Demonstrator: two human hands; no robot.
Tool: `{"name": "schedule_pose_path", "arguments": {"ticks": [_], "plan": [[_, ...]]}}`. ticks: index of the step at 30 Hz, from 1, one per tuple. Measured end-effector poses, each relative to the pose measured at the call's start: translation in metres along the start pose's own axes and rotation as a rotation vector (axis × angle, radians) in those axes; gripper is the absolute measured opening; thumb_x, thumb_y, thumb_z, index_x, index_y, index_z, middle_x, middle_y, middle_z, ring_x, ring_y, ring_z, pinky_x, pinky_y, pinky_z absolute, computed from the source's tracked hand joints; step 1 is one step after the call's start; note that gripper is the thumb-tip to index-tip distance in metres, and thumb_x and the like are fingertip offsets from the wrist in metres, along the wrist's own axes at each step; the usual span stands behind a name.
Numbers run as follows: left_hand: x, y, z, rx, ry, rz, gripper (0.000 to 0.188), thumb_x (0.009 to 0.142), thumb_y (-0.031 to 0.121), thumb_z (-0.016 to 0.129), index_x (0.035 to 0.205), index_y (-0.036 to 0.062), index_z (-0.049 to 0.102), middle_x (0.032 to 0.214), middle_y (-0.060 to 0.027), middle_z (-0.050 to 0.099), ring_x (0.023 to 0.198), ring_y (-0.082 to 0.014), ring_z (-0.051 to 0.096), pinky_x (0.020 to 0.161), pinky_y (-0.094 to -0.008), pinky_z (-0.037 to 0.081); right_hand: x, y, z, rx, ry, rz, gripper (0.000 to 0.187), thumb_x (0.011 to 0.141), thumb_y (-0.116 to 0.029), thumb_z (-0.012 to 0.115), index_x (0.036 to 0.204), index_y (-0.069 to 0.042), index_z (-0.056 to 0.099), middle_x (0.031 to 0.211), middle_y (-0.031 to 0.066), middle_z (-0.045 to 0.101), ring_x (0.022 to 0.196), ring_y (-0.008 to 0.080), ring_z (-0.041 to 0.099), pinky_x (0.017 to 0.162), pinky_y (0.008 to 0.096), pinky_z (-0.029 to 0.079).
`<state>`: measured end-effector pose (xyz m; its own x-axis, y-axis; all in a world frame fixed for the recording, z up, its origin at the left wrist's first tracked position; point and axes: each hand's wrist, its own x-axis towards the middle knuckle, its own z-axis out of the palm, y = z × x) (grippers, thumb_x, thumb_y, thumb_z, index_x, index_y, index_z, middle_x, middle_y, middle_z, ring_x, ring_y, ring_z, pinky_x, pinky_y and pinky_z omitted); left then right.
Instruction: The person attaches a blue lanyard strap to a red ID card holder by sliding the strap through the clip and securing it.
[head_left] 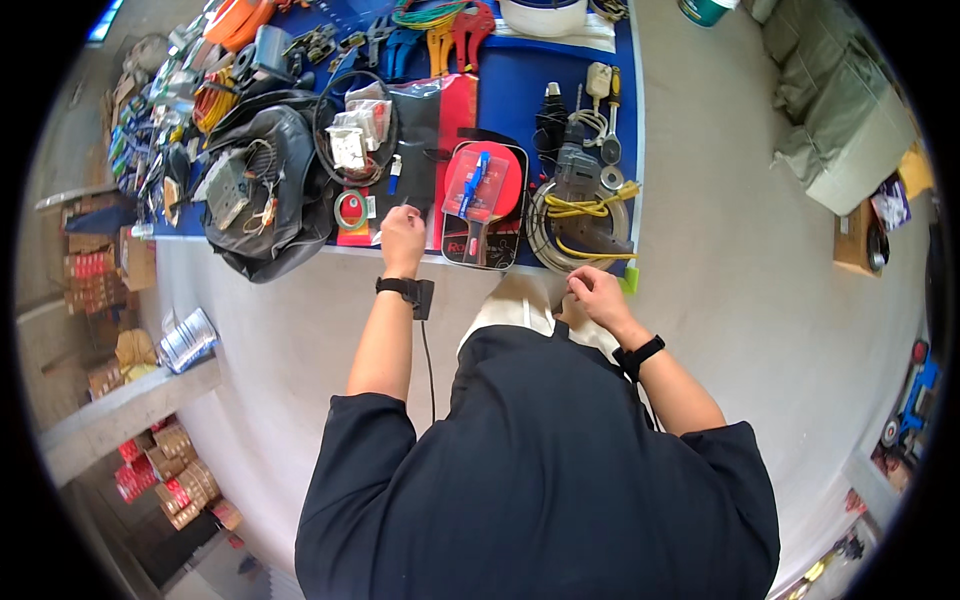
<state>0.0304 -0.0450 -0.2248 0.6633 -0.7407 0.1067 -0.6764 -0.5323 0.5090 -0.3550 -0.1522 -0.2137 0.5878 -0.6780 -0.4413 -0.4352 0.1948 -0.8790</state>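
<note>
My left hand (pixel 402 240) reaches to the near edge of a blue mat (pixel 520 90) on the concrete floor. Its fingers are closed, with a thin pale tip sticking out above them, and it rests against a black-and-red flat pouch (pixel 435 130). To the right of that hand lies a red packaged table-tennis bat (pixel 484 200). My right hand (pixel 593 292) hovers with curled fingers just below a coil of grey cable with yellow wire (pixel 580 228). Whether it holds anything is unclear. Both wrists wear black bands.
The mat is crowded: a black bag (pixel 270 190) with switches and wires, pliers with coloured handles (pixel 440 35), plugs and sockets. Cardboard boxes (pixel 95 270) and red cartons (pixel 170 485) stand at the left. Grey-green sacks (pixel 840 130) are at the right.
</note>
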Motion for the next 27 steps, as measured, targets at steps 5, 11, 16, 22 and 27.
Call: {"name": "schedule_pose_path", "arguments": {"ticks": [5, 11, 16, 22, 27], "plan": [[0.052, -0.037, 0.012, 0.095, -0.019, 0.036, 0.021, 0.082, 0.004, 0.066, 0.103, 0.0019, 0.068, 0.101, -0.0193, 0.068, 0.096, -0.0379, 0.066, 0.084, -0.0468, 0.053, -0.006, -0.003, 0.003, -0.058, 0.075, 0.025, 0.02, 0.096, -0.017, 0.062, 0.098, 0.002, 0.07, 0.081, 0.0079, 0.073, 0.073, 0.0168, 0.068, 0.069, 0.0311, 0.053], [0.08, -0.032, 0.027, 0.254, -0.026, 0.24, 0.038, 0.083, 0.002, 0.064, 0.121, 0.0062, 0.068, 0.128, -0.0214, 0.058, 0.116, -0.0427, 0.056, 0.098, -0.0481, 0.049, 0.016, -0.034, 0.044, -0.064, 0.206, 0.072, 0.021, 0.096, -0.018, 0.063, 0.1, 0.002, 0.07, 0.083, 0.0089, 0.074, 0.075, 0.0175, 0.069, 0.07, 0.0321, 0.054], [0.089, -0.047, 0.033, -0.019, -0.202, 0.229, 0.035, 0.084, -0.004, 0.06, 0.115, 0.0071, 0.072, 0.118, -0.0186, 0.061, 0.106, -0.0392, 0.061, 0.093, -0.0445, 0.051, 0.048, -0.078, 0.082, -0.137, 0.204, 0.003, 0.02, 0.095, -0.017, 0.063, 0.101, 0.0, 0.071, 0.082, 0.0117, 0.074, 0.074, 0.0217, 0.071, 0.068, 0.0334, 0.053], [0.078, 0.014, 0.009, -0.686, -0.333, 0.108, 0.036, 0.081, -0.011, 0.063, 0.114, 0.0032, 0.071, 0.105, -0.0144, 0.069, 0.074, -0.0194, 0.064, 0.066, -0.0308, 0.055, 0.096, -0.122, 0.107, -0.146, 0.275, -0.072, 0.02, 0.096, -0.017, 0.063, 0.099, 0.001, 0.07, 0.082, 0.0145, 0.074, 0.073, 0.0265, 0.072, 0.069, 0.035, 0.054], [0.103, 0.017, 0.023, -0.596, -0.442, 0.188, 0.03, 0.082, -0.008, 0.063, 0.11, -0.0022, 0.071, 0.096, -0.017, 0.073, 0.076, -0.0268, 0.069, 0.073, -0.0356, 0.056, 0.129, -0.121, 0.116, -0.041, 0.301, 0.034, 0.02, 0.096, -0.017, 0.062, 0.099, 0.001, 0.07, 0.079, 0.0147, 0.073, 0.072, 0.0269, 0.073, 0.069, 0.0347, 0.055]]}}
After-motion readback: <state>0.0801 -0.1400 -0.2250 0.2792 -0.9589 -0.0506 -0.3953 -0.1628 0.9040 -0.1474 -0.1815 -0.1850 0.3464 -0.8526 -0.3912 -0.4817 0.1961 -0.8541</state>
